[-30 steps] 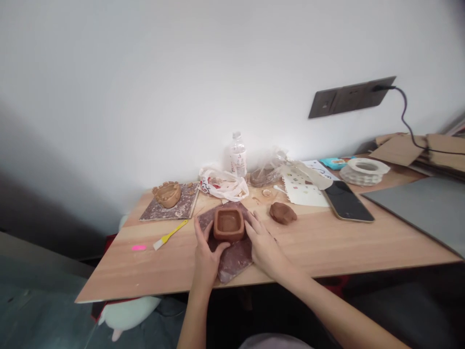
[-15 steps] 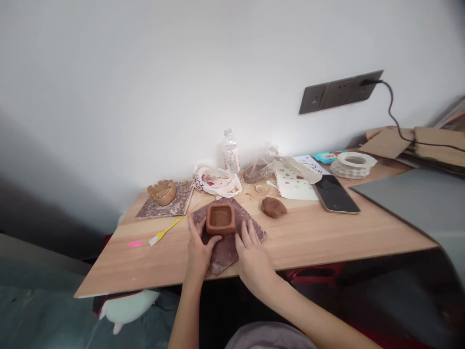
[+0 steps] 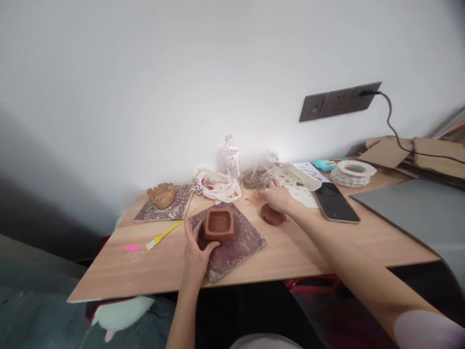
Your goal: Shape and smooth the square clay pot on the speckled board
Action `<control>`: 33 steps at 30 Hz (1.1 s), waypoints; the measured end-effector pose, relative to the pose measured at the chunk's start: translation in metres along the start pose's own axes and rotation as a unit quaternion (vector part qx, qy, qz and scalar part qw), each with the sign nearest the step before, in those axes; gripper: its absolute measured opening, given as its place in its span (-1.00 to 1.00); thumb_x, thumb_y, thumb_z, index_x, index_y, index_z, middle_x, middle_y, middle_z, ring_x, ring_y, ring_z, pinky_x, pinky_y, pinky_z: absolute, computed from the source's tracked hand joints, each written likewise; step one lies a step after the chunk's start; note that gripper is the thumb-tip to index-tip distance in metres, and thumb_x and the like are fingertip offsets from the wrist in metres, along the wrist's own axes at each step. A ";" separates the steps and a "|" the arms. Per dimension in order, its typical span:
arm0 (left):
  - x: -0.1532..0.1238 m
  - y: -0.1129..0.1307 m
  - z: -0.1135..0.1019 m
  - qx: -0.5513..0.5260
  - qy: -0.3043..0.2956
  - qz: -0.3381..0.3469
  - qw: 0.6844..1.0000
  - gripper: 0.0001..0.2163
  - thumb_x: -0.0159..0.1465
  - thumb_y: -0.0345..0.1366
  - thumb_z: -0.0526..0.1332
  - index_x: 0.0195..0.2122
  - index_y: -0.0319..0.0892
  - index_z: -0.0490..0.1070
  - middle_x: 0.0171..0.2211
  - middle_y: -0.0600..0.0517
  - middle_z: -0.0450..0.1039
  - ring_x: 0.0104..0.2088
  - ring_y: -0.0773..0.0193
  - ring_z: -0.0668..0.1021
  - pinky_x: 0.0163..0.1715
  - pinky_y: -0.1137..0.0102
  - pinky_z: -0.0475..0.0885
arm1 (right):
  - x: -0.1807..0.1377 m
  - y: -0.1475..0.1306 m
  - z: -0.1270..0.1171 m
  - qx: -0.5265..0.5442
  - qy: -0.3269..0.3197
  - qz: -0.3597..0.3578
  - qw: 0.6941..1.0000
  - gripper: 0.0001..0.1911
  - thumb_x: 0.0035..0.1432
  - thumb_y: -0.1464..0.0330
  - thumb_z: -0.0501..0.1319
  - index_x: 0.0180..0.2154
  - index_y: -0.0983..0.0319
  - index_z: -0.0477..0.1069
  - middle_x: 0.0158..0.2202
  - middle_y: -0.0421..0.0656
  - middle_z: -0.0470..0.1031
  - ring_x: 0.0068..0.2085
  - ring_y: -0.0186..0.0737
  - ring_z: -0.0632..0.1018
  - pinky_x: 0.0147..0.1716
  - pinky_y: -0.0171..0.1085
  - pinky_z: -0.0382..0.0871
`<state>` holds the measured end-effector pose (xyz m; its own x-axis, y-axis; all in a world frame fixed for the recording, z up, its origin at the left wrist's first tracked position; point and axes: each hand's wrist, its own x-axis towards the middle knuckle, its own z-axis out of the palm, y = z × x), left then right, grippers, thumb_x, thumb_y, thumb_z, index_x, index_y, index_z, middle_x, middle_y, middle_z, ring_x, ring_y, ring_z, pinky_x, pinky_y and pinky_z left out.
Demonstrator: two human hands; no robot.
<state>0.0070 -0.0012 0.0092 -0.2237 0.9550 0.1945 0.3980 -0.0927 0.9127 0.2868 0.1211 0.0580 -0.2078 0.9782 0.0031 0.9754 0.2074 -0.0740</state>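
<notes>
A square brown clay pot with a hollow middle sits upright on a dark, clay-smeared board. My left hand curves round its near left corner, thumb at the front and fingers along the left side. Over to the right, my right hand reaches just past a brown lump of clay. Its fingers are bent together by the spot of a small round cap; whether they hold it is hidden. A yellow-handled brush lies left of the board.
Behind stand a plastic bottle and a white plastic bag. A second clay bowl sits on another board at the left. To the right are a phone, a white ribbed ring-shaped object and a grey panel.
My right hand has left the board beside the pot and moved right and away from me, past the clay lump. My left hand stays at the pot. The view has shifted slightly.
</notes>
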 end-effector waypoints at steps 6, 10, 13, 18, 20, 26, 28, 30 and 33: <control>0.000 -0.004 0.000 -0.012 -0.005 0.008 1.000 0.03 0.09 -0.23 0.38 0.41 -0.05 -0.36 0.23 -0.18 0.37 0.27 0.05 0.38 0.27 0.08 0.22 | 0.010 0.000 0.006 -0.018 -0.063 0.016 0.998 -0.57 0.37 0.32 -0.05 0.14 0.07 0.43 0.10 0.15 0.30 0.22 0.20 0.20 -0.02 0.04 0.23; 0.000 -0.005 0.000 -0.012 -0.003 0.006 1.000 0.03 0.08 -0.23 0.38 0.41 -0.05 -0.35 0.22 -0.19 0.38 0.26 0.03 0.39 0.26 0.06 0.23 | 0.014 0.001 0.008 -0.023 -0.083 0.021 0.996 -0.55 0.37 0.38 -0.07 0.17 0.07 0.40 0.08 0.14 0.33 0.21 0.17 0.24 -0.03 0.02 0.26; 0.001 -0.004 0.000 -0.011 -0.008 0.007 1.000 0.04 0.08 -0.24 0.38 0.41 -0.06 -0.36 0.22 -0.19 0.38 0.25 0.03 0.40 0.27 0.06 0.22 | 0.016 0.000 0.004 -0.018 -0.084 0.018 0.996 -0.58 0.35 0.39 -0.02 0.12 0.12 0.45 0.07 0.16 0.35 0.18 0.20 0.27 -0.06 0.04 0.30; 0.001 -0.002 0.000 -0.010 -0.012 0.007 1.000 0.06 0.07 -0.24 0.39 0.41 -0.04 -0.38 0.20 -0.17 0.40 0.25 0.03 0.41 0.27 0.06 0.21 | -0.005 -0.010 -0.009 0.000 -0.028 0.008 1.000 -0.59 0.26 0.51 0.01 0.05 0.24 0.49 0.10 0.19 0.33 0.22 0.20 0.24 0.02 0.07 0.29; 0.001 -0.002 0.000 -0.004 -0.011 0.008 1.000 0.07 0.07 -0.24 0.40 0.41 -0.05 -0.38 0.19 -0.17 0.41 0.24 0.03 0.41 0.26 0.07 0.23 | -0.027 -0.023 -0.006 0.023 0.017 -0.013 1.000 -0.52 0.22 0.57 0.01 0.13 0.26 0.40 0.17 0.17 0.26 0.27 0.13 0.18 0.12 0.02 0.25; 0.003 -0.002 0.001 0.007 0.000 0.025 1.000 0.07 0.06 -0.24 0.41 0.42 -0.05 -0.36 0.16 -0.18 0.44 0.19 0.03 0.46 0.21 0.07 0.30 | -0.094 -0.087 0.052 0.279 0.160 -0.169 0.931 -0.23 0.05 0.67 -0.02 0.33 0.39 0.09 0.33 0.21 0.05 0.36 -0.03 0.12 0.27 -0.03 0.17; 0.004 -0.002 0.001 0.007 -0.001 0.029 1.000 0.08 0.05 -0.22 0.42 0.42 -0.07 -0.37 0.17 -0.19 0.44 0.20 0.02 0.46 0.21 0.08 0.29 | -0.104 -0.105 0.071 0.301 0.158 -0.155 0.927 -0.15 0.00 0.68 -0.01 0.37 0.40 -0.03 0.40 0.24 -0.12 0.42 0.05 -0.06 0.29 0.08 0.12; 0.005 -0.001 0.001 0.008 -0.002 0.032 0.999 0.09 0.05 -0.21 0.42 0.42 -0.07 -0.37 0.17 -0.20 0.43 0.20 0.02 0.45 0.22 0.07 0.28 | -0.108 -0.118 0.079 0.307 0.142 -0.123 0.933 -0.06 -0.05 0.70 -0.03 0.40 0.37 -0.14 0.44 0.21 -0.25 0.44 0.09 -0.23 0.29 0.19 0.07; 0.005 -0.001 0.002 0.011 -0.005 0.033 0.999 0.10 0.03 -0.20 0.42 0.42 -0.07 -0.37 0.17 -0.21 0.43 0.20 0.00 0.46 0.21 0.06 0.29 | -0.109 -0.128 0.074 0.288 0.097 -0.088 0.949 -0.07 -0.08 0.72 -0.02 0.38 0.51 -0.13 0.43 0.30 -0.29 0.41 0.19 -0.33 0.30 0.22 0.01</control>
<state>0.0070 0.0043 0.0090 -0.1885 0.9497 0.2499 0.4314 -0.1485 0.8899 0.1792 -0.0131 -0.0063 -0.2921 0.9244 0.2451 0.7131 0.3813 -0.5883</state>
